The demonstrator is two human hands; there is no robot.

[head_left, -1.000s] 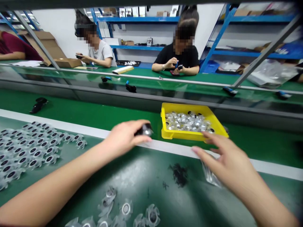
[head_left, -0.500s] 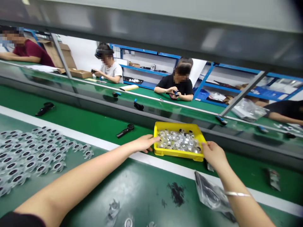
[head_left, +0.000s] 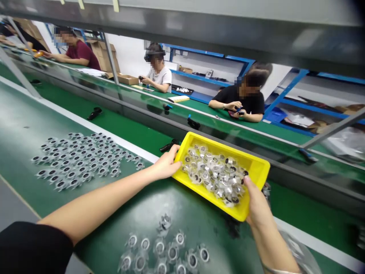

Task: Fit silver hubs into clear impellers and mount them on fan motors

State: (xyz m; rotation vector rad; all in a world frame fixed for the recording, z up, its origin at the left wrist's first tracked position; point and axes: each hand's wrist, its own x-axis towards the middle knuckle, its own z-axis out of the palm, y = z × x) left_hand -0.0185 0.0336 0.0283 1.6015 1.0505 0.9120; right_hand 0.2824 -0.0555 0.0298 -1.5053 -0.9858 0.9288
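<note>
Between my hands is a yellow plastic tray (head_left: 258, 167), tilted and raised above the bench. Inside it lie many small clear plastic parts (head_left: 211, 171) with silver and dark round centres. My left hand (head_left: 167, 163) grips the tray's left end, thumb on the rim. At the right end my right hand (head_left: 258, 199) holds the wall, its thumb over the inner edge and its other fingers hidden underneath. Similar round-centred parts (head_left: 171, 253) are spread on the bench close in front of me, and a larger spread of them (head_left: 82, 158) lies to the left.
A green conveyor belt (head_left: 128, 125) runs beyond the white strip, carrying black handheld devices (head_left: 94, 113). A clear plastic bag (head_left: 299, 251) lies at the lower right, partly behind my forearm. Co-workers (head_left: 242, 99) sit across the line. A metal housing (head_left: 199, 26) hangs overhead.
The tray has come nearer and lifted off the belt, turning so its right end points toward me. My view has shifted rightward-to-left, showing more bench on the left and more loose parts in front.
</note>
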